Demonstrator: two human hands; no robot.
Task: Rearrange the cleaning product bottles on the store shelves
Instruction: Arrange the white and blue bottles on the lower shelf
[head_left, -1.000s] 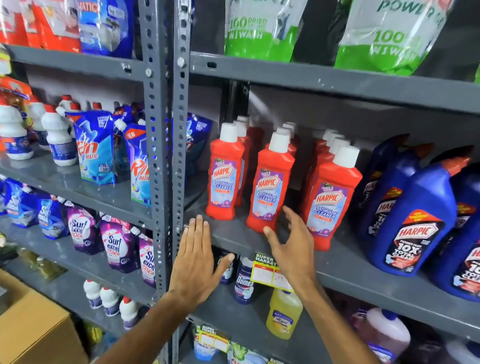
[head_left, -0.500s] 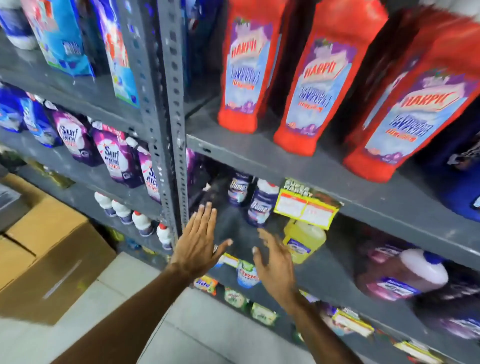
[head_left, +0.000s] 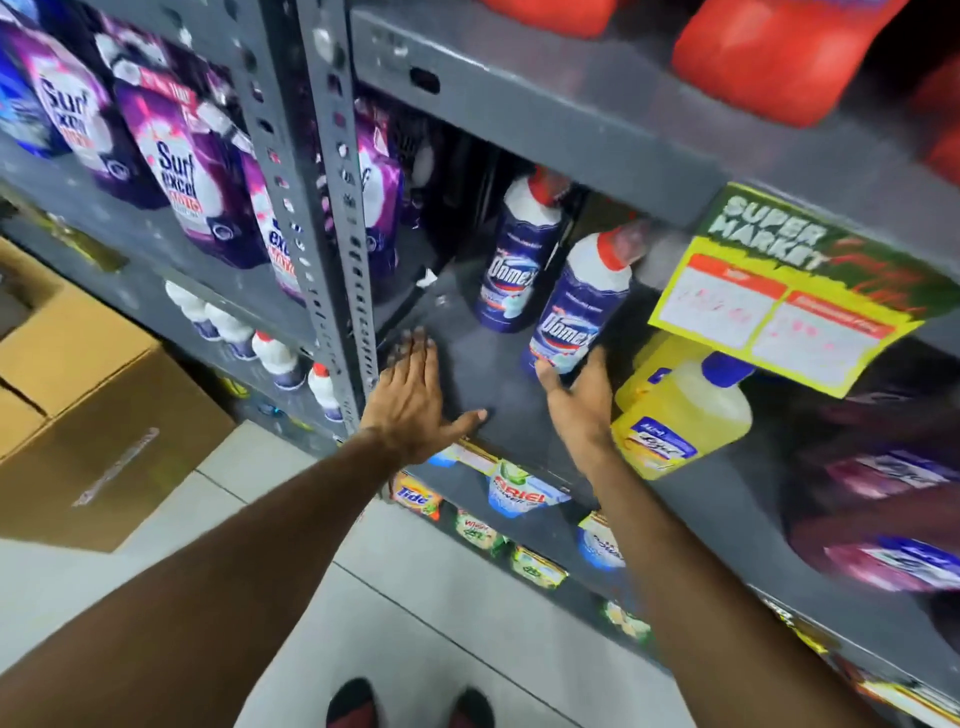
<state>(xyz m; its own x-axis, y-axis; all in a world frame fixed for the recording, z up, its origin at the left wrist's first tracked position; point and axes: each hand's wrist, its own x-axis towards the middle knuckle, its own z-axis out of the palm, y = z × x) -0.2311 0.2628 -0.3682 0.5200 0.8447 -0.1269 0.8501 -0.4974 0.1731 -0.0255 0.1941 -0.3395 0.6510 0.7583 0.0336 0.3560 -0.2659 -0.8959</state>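
The left hand (head_left: 410, 400) lies flat and open on bare shelf (head_left: 483, 374) near its front edge; the right hand (head_left: 582, 400), open, touches the front Domex bottle (head_left: 576, 306) beside the yellow bottle (head_left: 680, 415).

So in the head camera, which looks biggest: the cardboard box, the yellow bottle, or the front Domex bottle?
1. Cardboard box, clearly the largest.
2 and 3. Yellow bottle and front Domex bottle look about alike; the price sign hides part of the yellow one, so I won't rank them.
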